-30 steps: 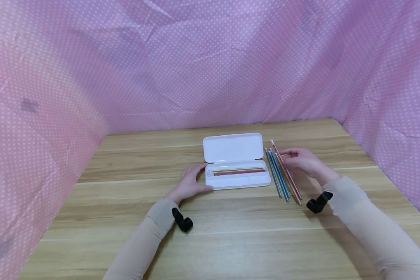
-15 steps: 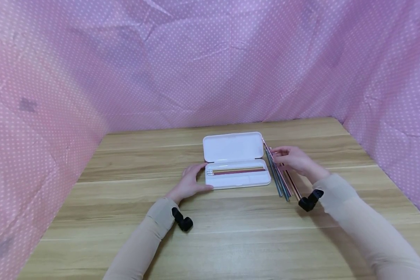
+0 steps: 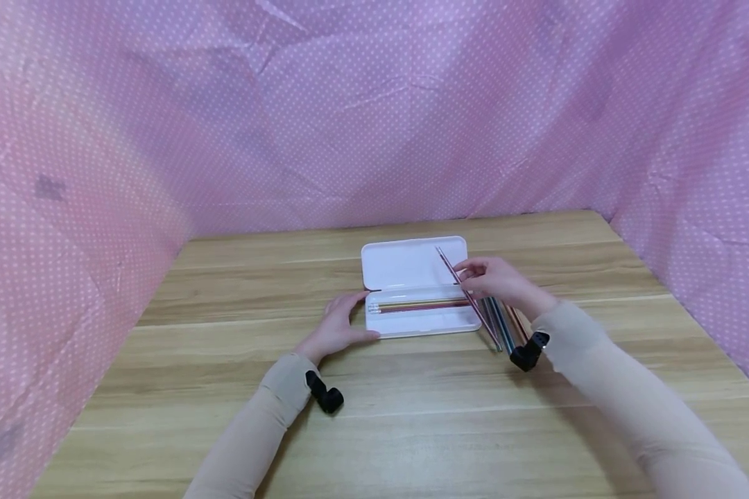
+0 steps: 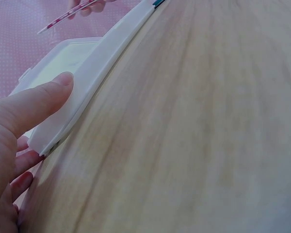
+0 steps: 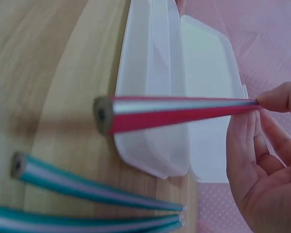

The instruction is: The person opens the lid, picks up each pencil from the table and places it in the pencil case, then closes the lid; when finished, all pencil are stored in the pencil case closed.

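A white pencil case (image 3: 424,326) lies open on the table, its lid (image 3: 406,263) tipped back. Several pencils (image 3: 412,305) lie in its tray, eraser ends to the left. My left hand (image 3: 340,329) grips the case's left end, thumb (image 4: 48,99) along the front wall and fingers round the back. Between thumb and fingers, my right hand (image 3: 496,281) pinches a red striped pencil (image 5: 179,110) near its middle. That pencil is held slanted over the right end of the case, eraser end up and away, unsharpened end toward me.
Right of the case, partly under my right wrist, lie several blue pencils (image 3: 502,326) and copper-coloured pencils (image 3: 517,322). Wooden table (image 3: 374,416) extends in front and to the left. A pink dotted cloth (image 3: 374,125) hangs behind and at both sides.
My right hand has lifted the red pencil off the pile and carried it left, over the case's right end. The left hand and the case have stayed put.
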`<state>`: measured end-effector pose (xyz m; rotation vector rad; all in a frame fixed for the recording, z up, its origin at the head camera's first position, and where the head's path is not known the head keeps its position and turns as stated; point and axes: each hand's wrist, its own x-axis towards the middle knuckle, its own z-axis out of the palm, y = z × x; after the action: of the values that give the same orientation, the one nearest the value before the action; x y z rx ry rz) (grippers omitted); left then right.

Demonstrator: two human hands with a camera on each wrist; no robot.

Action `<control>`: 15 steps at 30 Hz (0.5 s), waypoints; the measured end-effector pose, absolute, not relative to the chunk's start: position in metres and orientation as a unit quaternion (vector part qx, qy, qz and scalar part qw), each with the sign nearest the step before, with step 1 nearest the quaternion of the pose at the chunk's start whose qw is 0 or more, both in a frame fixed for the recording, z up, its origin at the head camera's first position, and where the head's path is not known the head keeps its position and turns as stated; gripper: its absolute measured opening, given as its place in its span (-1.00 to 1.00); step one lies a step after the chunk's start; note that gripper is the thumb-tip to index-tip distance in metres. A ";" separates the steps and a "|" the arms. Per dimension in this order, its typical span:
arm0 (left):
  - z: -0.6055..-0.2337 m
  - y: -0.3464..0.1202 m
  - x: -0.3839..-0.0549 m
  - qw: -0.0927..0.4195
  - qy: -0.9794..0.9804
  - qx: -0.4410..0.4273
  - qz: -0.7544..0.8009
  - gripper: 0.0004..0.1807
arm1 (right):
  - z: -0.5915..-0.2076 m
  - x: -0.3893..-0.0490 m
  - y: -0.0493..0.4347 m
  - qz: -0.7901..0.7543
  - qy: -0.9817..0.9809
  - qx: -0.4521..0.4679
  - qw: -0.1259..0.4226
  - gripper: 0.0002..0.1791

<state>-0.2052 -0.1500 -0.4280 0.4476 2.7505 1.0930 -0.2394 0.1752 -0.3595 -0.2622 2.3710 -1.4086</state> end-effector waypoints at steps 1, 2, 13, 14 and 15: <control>-0.428 -0.150 -0.205 0.076 0.917 0.148 0.363 -0.04 | -0.359 -0.240 0.172 -0.493 0.845 -0.101 0.179 -0.52; -0.428 -0.150 -0.205 0.078 0.917 0.148 0.363 -0.04 | -0.358 -0.241 0.169 -0.486 0.850 -0.109 0.173 -0.54; -0.431 -0.150 -0.207 0.079 0.912 0.150 0.373 -0.03 | -0.350 -0.249 0.145 -0.464 0.863 -0.125 0.157 -0.57; -0.431 -0.150 -0.207 0.079 0.911 0.150 0.375 -0.03 | -0.350 -0.249 0.143 -0.470 0.860 -0.125 0.157 -0.57; -0.431 -0.151 -0.207 0.080 0.911 0.148 0.377 -0.03 | -0.349 -0.250 0.141 -0.475 0.857 -0.125 0.155 -0.57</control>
<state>-0.2069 -0.1506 -0.4311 0.4424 2.7237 1.1264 -0.2502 0.1414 -0.3494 -0.3593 2.4562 -1.3594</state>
